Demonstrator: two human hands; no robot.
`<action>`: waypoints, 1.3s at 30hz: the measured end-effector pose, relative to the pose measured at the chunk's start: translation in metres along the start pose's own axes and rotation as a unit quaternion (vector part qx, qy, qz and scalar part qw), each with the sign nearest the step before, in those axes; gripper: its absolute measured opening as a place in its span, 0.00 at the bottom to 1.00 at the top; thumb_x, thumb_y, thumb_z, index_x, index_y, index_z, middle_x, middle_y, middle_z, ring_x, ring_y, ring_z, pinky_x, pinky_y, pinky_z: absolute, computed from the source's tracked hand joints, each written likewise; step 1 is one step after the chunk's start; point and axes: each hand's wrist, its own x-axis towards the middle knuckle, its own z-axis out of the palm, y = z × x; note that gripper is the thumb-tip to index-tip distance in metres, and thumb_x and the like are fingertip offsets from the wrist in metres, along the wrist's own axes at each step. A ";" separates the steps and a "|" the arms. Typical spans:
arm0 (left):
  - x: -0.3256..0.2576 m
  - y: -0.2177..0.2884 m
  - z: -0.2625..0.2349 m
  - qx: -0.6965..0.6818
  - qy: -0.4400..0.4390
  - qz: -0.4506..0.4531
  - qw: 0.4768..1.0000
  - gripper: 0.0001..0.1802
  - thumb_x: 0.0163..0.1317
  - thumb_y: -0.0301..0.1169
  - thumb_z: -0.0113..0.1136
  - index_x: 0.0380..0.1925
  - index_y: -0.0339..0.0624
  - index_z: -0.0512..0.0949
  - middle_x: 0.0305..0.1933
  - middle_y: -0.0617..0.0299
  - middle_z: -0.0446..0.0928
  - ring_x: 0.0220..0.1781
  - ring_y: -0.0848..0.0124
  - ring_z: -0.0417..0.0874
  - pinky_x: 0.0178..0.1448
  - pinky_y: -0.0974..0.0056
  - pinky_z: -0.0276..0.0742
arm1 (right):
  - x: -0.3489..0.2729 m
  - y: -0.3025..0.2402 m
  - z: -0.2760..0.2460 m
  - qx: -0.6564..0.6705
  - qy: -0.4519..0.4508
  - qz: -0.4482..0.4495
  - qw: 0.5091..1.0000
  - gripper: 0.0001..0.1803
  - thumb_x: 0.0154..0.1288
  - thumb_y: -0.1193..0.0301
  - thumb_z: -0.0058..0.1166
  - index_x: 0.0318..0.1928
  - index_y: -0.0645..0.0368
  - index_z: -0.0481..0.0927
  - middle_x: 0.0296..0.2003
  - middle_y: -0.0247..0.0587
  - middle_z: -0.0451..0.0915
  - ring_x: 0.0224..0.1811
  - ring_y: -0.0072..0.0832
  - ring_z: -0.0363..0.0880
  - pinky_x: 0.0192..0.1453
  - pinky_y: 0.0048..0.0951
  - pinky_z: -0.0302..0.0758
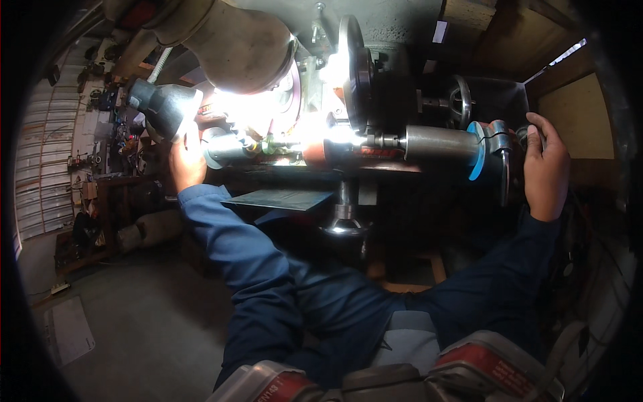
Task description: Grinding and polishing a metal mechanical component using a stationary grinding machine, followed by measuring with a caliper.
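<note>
Head view: right hand [546, 167] is wrapped around the handwheel [521, 137] at the far right end of the steel spindle [439, 143], which runs left-right toward the glare. Left hand [186, 157] sits by the lamp [164, 106], grip hard to tell.

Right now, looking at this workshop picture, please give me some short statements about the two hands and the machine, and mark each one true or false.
1. The right hand rests at the right end of the machine, by the grey cylinder with the blue ring. True.
2. The left hand lies flat on the floor. False: it is raised at the lamp, near the brightly lit part of the machine.
3. Both sleeves are blue. True.
4. The lamp is switched off. False: strong light falls on the middle of the machine.
5. A dark flat plate sits below the lit area. True.
</note>
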 end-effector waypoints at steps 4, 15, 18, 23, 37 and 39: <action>-0.002 0.011 0.001 0.068 0.015 0.031 0.997 0.21 0.72 0.38 0.49 0.51 0.30 0.77 0.45 0.54 0.82 0.44 0.70 0.82 0.51 0.66 0.76 | -0.007 0.005 0.006 0.062 0.037 -0.014 0.997 0.12 0.71 0.71 0.47 0.49 0.59 0.81 0.45 0.48 0.83 0.48 0.38 0.83 0.51 0.33 0.76; -0.003 0.013 0.004 -0.016 0.014 -0.022 1.000 0.17 0.72 0.34 0.50 0.50 0.31 0.76 0.45 0.57 0.80 0.46 0.70 0.80 0.53 0.68 0.75 | -0.042 0.051 0.072 0.119 0.366 -0.186 0.904 0.20 0.76 0.63 0.43 0.53 0.71 0.73 0.47 0.54 0.78 0.47 0.34 0.80 0.51 0.31 0.78; -0.008 0.013 0.000 0.012 0.014 -0.001 1.000 0.16 0.70 0.34 0.50 0.47 0.31 0.77 0.40 0.56 0.80 0.43 0.70 0.79 0.49 0.66 0.74 | -0.039 0.042 0.054 0.148 0.257 -0.139 0.945 0.18 0.76 0.67 0.42 0.51 0.74 0.73 0.46 0.56 0.79 0.45 0.36 0.81 0.50 0.31 0.78; -0.005 0.001 -0.003 0.187 0.056 0.011 0.981 0.15 0.68 0.32 0.49 0.43 0.29 0.76 0.41 0.52 0.81 0.42 0.65 0.80 0.49 0.62 0.73 | -0.020 0.014 0.021 0.096 0.090 -0.011 0.991 0.15 0.74 0.68 0.43 0.51 0.62 0.80 0.44 0.43 0.83 0.48 0.30 0.81 0.54 0.29 0.75; -0.006 0.005 -0.002 0.141 0.043 0.056 0.988 0.14 0.67 0.31 0.49 0.43 0.29 0.76 0.42 0.51 0.81 0.43 0.64 0.80 0.50 0.62 0.73 | 0.029 -0.003 0.002 -0.035 -0.141 0.077 0.986 0.17 0.74 0.63 0.44 0.50 0.61 0.80 0.42 0.47 0.82 0.48 0.36 0.80 0.55 0.31 0.72; -0.007 0.006 -0.003 0.143 0.043 0.057 0.987 0.14 0.67 0.30 0.49 0.43 0.28 0.76 0.42 0.50 0.81 0.43 0.64 0.80 0.50 0.62 0.73 | 0.036 -0.004 0.002 -0.041 -0.161 0.072 0.983 0.18 0.74 0.62 0.43 0.49 0.62 0.79 0.41 0.48 0.82 0.46 0.37 0.80 0.54 0.32 0.73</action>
